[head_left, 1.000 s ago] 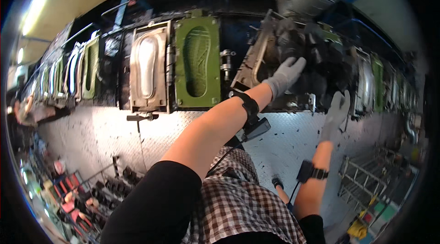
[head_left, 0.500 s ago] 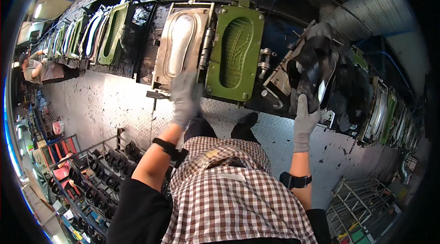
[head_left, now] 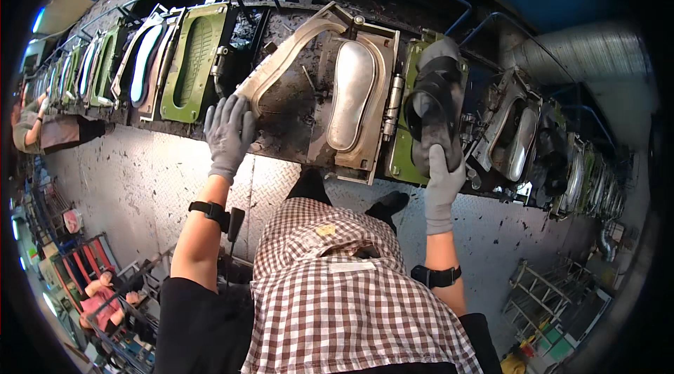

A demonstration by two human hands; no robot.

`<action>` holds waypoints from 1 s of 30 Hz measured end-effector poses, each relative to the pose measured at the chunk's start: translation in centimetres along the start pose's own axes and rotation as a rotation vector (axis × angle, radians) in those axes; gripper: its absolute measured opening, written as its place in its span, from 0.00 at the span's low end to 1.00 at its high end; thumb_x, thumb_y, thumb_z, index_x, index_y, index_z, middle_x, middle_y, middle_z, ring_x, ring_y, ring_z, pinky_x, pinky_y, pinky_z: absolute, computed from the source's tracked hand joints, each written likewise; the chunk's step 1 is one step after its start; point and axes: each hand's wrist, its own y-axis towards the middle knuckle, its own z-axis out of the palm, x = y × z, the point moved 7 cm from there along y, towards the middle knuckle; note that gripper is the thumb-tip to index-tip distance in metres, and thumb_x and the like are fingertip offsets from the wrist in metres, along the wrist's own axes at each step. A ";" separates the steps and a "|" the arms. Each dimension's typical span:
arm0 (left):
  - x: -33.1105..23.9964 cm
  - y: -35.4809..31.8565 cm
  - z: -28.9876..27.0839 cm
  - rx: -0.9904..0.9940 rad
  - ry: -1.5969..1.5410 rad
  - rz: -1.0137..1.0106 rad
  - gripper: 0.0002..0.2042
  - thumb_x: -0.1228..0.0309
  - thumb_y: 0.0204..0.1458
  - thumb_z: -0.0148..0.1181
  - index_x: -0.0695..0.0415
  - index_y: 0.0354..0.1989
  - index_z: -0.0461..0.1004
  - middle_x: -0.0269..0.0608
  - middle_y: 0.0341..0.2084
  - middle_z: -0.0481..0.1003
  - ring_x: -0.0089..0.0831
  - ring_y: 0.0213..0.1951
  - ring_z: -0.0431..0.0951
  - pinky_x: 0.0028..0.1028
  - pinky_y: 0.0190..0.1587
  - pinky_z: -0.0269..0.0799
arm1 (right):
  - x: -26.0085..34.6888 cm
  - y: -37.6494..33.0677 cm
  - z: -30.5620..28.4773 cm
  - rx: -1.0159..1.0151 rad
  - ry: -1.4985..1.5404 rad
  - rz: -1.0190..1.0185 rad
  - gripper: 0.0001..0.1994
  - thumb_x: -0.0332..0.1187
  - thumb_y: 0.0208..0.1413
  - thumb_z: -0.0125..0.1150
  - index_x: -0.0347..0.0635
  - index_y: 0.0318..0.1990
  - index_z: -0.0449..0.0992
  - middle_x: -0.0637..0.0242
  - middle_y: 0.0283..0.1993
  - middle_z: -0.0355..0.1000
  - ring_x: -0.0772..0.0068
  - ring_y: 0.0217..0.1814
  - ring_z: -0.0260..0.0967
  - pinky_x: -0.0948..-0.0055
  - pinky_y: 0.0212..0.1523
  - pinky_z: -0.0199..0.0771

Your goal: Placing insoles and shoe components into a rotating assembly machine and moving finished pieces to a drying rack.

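My left hand (head_left: 230, 134), in a grey glove, has its fingers stretched and slightly spread at the near end of a metal mould frame (head_left: 281, 54). That frame stands swung out to the left. Beside it a shiny metal sole-shaped form (head_left: 351, 96) lies in the other half of the mould. My right hand (head_left: 444, 181), also gloved, grips the near end of a black strapped sandal (head_left: 430, 110). The sandal is over a green sole mould (head_left: 402, 156) and hides most of it. Whether the sandal touches the mould I cannot tell.
More moulds line the bench, including a green one (head_left: 194, 61) at left and an opened metal one (head_left: 512, 125) at right. Dark sandals (head_left: 553, 153) lie beyond it. A person (head_left: 53, 132) stands far left, another (head_left: 105, 300) lower left. A metal rack (head_left: 554, 297) is lower right.
The mould frame has swung out to the left, and my left hand has moved left with it. My right hand has carried the sandal left over the green mould. The view has shifted.
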 end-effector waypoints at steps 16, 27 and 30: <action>-15.0 8.5 15.7 0.559 -1.497 -0.572 0.22 0.55 0.66 0.57 0.64 0.51 0.80 0.36 0.42 0.80 0.24 0.45 0.74 0.27 0.53 0.71 | 3.6 6.3 10.0 0.110 0.043 0.117 0.24 0.34 0.62 0.65 0.35 0.64 0.74 0.64 0.56 0.78 0.73 0.52 0.77 0.70 0.56 0.76; -12.5 -4.1 13.8 0.620 -1.564 -1.033 0.34 0.42 0.72 0.34 0.61 0.62 0.73 0.41 0.53 0.77 0.32 0.52 0.75 0.32 0.61 0.69 | -1.7 -2.7 21.3 0.942 -0.951 -0.207 0.19 0.42 0.63 0.59 0.44 0.57 0.75 0.53 0.47 0.78 0.49 0.46 0.79 0.52 0.45 0.80; -12.2 -9.0 13.5 0.462 -1.943 -1.210 0.39 0.34 0.69 0.34 0.60 0.63 0.72 0.41 0.53 0.76 0.32 0.52 0.75 0.32 0.62 0.69 | -1.0 -6.8 20.5 0.959 -0.670 -0.384 0.23 0.47 0.61 0.62 0.40 0.57 0.75 0.52 0.50 0.78 0.49 0.49 0.79 0.54 0.48 0.80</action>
